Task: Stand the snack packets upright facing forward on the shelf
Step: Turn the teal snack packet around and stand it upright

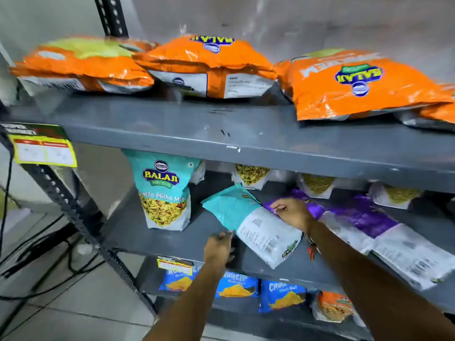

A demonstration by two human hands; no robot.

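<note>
A teal and white snack packet (248,222) lies tilted, back side up, on the grey middle shelf (157,232). My right hand (294,212) pinches its upper right edge, next to a purple packet (362,215) lying flat. My left hand (219,247) sits at the packet's lower left edge, fingers curled; whether it grips the packet is unclear. To the left, one teal packet (163,190) stands upright facing forward. More packets with yellow snack pictures (251,175) stand at the back of the shelf.
Several orange packets (206,67) lie flat on the top shelf (221,134). Blue packets (283,295) stand on the bottom shelf. A slotted upright post (73,207) and a yellow price tag (44,148) are at the left. Black cables (37,267) trail on the tiled floor.
</note>
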